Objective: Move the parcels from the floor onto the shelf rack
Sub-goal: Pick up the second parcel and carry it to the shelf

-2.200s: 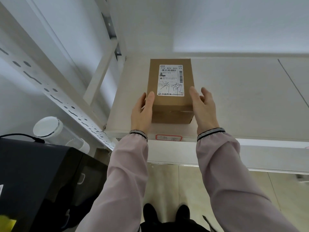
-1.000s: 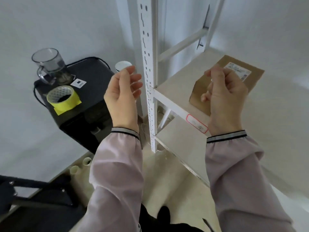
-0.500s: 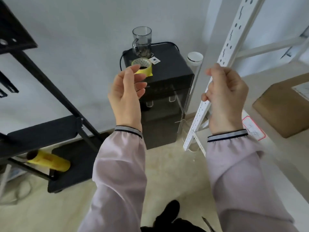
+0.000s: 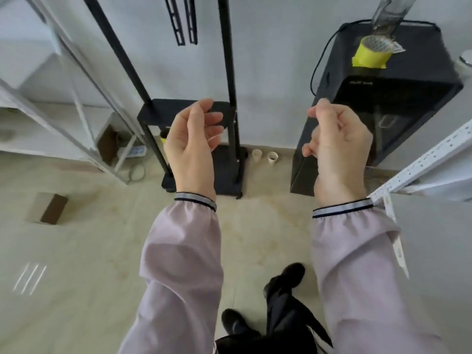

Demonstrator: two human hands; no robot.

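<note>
A brown cardboard parcel [image 4: 47, 208] lies on the beige floor at the far left, well away from both hands. My left hand [image 4: 194, 144] is raised in front of me with loosely curled fingers and holds nothing. My right hand [image 4: 337, 146] hangs at the same height, fingers curled in, also holding nothing. The white shelf rack [image 4: 421, 159] shows only as a perforated post at the right edge; the parcel placed on it is out of view.
A black metal stand [image 4: 229, 103] rises straight ahead against the wall. A black cabinet [image 4: 398, 93] to the right carries a yellow tape roll [image 4: 370, 54] and a glass jug. Another white rack [image 4: 76, 80] stands at the left. Two small cups [image 4: 265, 157] sit by the wall.
My view has swung left, away from the shelf with the placed parcel, towards the floor. Both hands let go of the parcel and stay raised and empty. A parcel on the floor has come into view.
</note>
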